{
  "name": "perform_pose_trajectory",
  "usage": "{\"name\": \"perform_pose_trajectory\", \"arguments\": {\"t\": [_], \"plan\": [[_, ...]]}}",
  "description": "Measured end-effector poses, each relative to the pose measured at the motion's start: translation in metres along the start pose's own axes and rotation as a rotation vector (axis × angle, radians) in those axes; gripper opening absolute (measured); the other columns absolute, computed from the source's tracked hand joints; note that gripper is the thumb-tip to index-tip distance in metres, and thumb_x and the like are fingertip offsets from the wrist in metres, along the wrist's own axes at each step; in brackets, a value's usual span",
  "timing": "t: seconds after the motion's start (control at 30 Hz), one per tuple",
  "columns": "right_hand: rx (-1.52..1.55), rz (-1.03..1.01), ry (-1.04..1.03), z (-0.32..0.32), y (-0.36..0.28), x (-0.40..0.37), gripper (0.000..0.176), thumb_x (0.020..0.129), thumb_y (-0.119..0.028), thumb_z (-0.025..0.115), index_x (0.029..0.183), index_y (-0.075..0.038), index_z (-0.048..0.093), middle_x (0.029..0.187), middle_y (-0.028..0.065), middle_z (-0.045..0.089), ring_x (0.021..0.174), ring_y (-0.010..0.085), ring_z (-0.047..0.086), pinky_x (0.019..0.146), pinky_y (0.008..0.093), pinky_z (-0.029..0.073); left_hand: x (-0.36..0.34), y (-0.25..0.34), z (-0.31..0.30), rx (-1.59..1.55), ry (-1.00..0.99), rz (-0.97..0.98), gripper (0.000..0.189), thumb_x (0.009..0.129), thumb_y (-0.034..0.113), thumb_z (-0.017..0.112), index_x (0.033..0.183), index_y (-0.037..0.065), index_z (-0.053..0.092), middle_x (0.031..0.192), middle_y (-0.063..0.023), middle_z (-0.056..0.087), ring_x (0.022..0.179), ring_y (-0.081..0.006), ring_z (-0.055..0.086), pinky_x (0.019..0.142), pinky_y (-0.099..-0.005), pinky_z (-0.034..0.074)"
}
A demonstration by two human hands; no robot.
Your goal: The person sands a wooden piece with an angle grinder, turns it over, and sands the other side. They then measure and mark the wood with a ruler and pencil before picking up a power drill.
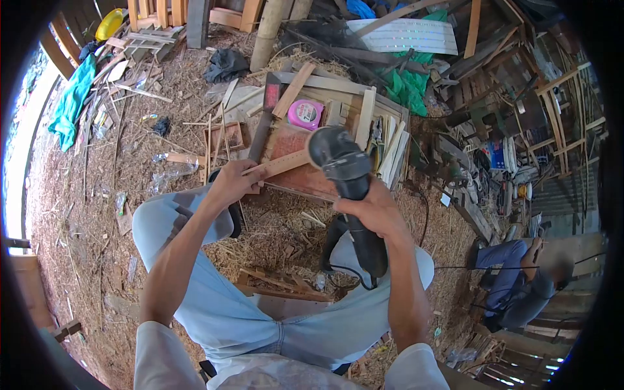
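Observation:
My right hand (379, 211) is wrapped round the body of a dark angle grinder (351, 175), whose round disc end points up and left. In my left hand (233, 184) is one end of a narrow wooden strip (283, 164), pinched between thumb and fingers. The strip's far end meets the grinder's disc in this view, over a low reddish work board (292, 142). On that board lie a pink tape measure (305, 114), a dark bar with a red section (266, 117) and several wooden slats (365, 117). A cord trails from the grinder's rear end by my right knee.
Wood shavings and offcuts cover the ground. A black plastic bag (225, 65) lies beyond the board, near a wooden post (268, 36). Scrap wood and a green bag (409, 91) pile up behind. Another person (520, 279) sits at the right.

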State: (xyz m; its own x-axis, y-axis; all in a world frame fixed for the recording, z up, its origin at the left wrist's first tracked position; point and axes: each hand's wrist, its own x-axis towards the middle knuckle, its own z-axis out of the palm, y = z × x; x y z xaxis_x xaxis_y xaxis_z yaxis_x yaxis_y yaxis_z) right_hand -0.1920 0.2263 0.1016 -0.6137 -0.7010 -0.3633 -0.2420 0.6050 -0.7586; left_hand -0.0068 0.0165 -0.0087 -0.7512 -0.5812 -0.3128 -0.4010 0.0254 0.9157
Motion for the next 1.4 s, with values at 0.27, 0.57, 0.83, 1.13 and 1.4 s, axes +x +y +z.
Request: {"name": "perform_pose_trajectory", "arguments": {"t": [0.27,0.57,0.83,1.13,1.4], "plan": [[0.09,0.028,0.015,-0.005,0.005,0.012,0.042,0.063,-0.019,0.077,0.097,-0.002,0.06,0.083,0.0073,0.062,0.071,0.019,0.059,0.066,0.0335,0.048,-0.007,0.016,-0.002,0.067,0.006,-0.031,0.024,0.09,0.02,0.063,0.09,-0.004,0.064,0.073,-0.0095,0.066,0.067,-0.0157,0.064,0.063,-0.0301,0.051],[0.148,0.066,0.087,-0.023,0.008,-0.005,0.043,0.065,-0.015,0.077,0.102,-0.001,0.06,0.084,0.0054,0.063,0.07,0.0153,0.057,0.065,0.0309,0.047,-0.01,0.003,0.011,0.453,0.308,0.586,0.015,0.081,0.008,0.064,0.094,0.003,0.059,0.084,-0.0175,0.061,0.074,-0.0387,0.061,0.059,-0.043,0.049],[-0.054,-0.116,-0.032,0.009,-0.01,-0.016,0.057,0.062,-0.025,0.076,0.11,-0.001,0.056,0.093,0.0164,0.065,0.082,0.03,0.064,0.077,0.0389,0.049,-0.008,0.001,0.021,0.58,0.263,0.665,0.034,0.074,0.001,0.063,0.106,0.006,0.056,0.088,-0.0138,0.058,0.077,-0.0374,0.061,0.064,-0.0435,0.052],[0.054,-0.04,-0.031,-0.003,0.016,-0.003,0.05,0.062,-0.022,0.077,0.103,0.0,0.059,0.088,0.0129,0.064,0.078,0.0233,0.062,0.072,0.0358,0.049,-0.007,-0.001,0.018,0.643,0.267,0.665,0.03,0.071,-0.003,0.062,0.098,0.005,0.052,0.084,-0.0132,0.055,0.079,-0.0355,0.06,0.066,-0.0424,0.052],[0.15,0.037,0.071,-0.031,0.017,0.016,0.039,0.063,-0.016,0.075,0.097,-0.002,0.061,0.078,0.0049,0.061,0.066,0.0178,0.057,0.062,0.0341,0.047,-0.01,-0.002,0.012,0.636,0.233,0.677,0.045,0.065,-0.004,0.066,0.106,0.005,0.051,0.089,-0.0134,0.056,0.086,-0.0353,0.06,0.07,-0.0423,0.052]]}}
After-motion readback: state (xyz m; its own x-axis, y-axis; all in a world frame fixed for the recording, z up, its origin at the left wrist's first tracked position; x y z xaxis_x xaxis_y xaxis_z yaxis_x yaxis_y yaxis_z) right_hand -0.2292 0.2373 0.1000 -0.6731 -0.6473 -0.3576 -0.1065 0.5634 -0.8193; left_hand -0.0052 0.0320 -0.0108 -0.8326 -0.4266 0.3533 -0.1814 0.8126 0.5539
